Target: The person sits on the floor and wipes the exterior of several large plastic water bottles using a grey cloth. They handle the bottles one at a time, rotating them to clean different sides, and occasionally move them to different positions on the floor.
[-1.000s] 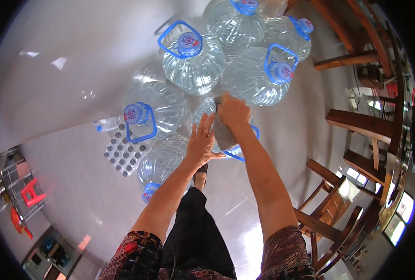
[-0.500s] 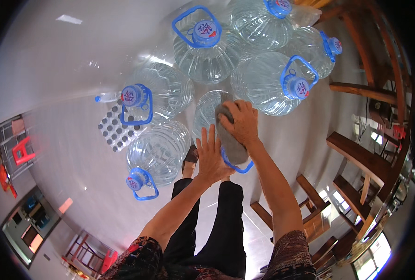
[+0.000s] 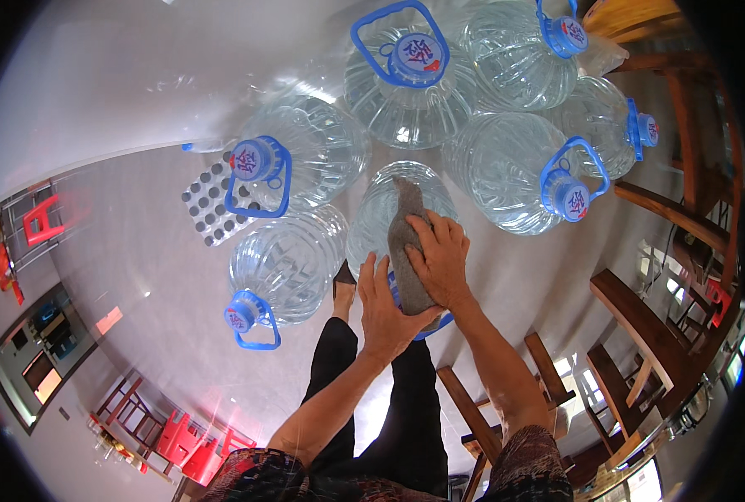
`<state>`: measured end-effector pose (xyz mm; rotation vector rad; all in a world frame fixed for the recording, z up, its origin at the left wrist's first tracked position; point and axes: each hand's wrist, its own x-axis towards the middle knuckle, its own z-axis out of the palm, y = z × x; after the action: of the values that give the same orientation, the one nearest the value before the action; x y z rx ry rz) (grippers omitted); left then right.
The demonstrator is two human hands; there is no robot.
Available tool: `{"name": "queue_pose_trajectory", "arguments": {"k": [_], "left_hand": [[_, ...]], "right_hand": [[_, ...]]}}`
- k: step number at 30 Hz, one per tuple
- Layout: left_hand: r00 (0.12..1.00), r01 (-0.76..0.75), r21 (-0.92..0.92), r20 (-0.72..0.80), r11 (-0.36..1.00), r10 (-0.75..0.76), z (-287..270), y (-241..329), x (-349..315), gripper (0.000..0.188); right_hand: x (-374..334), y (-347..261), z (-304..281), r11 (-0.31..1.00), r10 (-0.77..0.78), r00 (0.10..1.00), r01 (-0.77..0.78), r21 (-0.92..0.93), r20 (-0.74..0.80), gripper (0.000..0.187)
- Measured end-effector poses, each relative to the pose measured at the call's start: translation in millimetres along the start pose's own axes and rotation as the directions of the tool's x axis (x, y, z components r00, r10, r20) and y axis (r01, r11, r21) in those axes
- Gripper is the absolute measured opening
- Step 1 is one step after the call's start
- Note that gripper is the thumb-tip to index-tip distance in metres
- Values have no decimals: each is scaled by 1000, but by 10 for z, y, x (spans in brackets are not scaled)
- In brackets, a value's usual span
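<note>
Grey cloth (image 3: 409, 259) under the right hand (image 3: 444, 258), against the middle bottle (image 3: 377, 209)

The cloth lies lengthwise over the middle bottle, its narrow end pointing toward the base. The right hand bunches it with bent fingers, probably for firm contact. The left hand (image 3: 385, 322) is spread, its thumb across the cloth's lower end, perhaps to steady the bottle; whether it grips the plastic cannot be told. Left of the middle bottle are two bottles (image 3: 285, 259) and a dotted sheet (image 3: 213, 209); beyond and to its right, four more (image 3: 506, 167), handles outward, possibly leaving working room. Wooden furniture (image 3: 644, 326) stands farther right. Blue caps (image 3: 418, 55) on the surrounding bottles bear bold dark characters, some with a red mark; no side labels are visible.
</note>
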<state>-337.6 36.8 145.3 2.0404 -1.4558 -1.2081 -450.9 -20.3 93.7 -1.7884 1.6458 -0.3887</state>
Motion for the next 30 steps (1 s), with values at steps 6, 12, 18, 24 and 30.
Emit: {"name": "queue_pose_trajectory", "arguments": {"k": [6, 12, 18, 24, 30], "left_hand": [[983, -182, 211, 51, 960, 176, 31, -199, -216, 88], [978, -200, 143, -32, 969, 207, 262, -243, -348, 83], [948, -256, 246, -127, 935, 293, 180, -132, -203, 68], [970, -219, 132, -78, 967, 230, 200, -180, -146, 62], [953, -281, 57, -100, 958, 285, 207, -321, -262, 61]], "right_hand": [[-54, 120, 32, 981, 151, 986, -143, 129, -63, 36], [321, 259, 130, 890, 455, 889, -455, 13, -57, 32], [533, 264, 211, 834, 548, 819, -551, 35, -172, 34], [392, 77, 92, 980, -162, 977, 143, -135, -138, 36], [482, 112, 132, 880, -443, 880, 464, -106, 174, 35]]}}
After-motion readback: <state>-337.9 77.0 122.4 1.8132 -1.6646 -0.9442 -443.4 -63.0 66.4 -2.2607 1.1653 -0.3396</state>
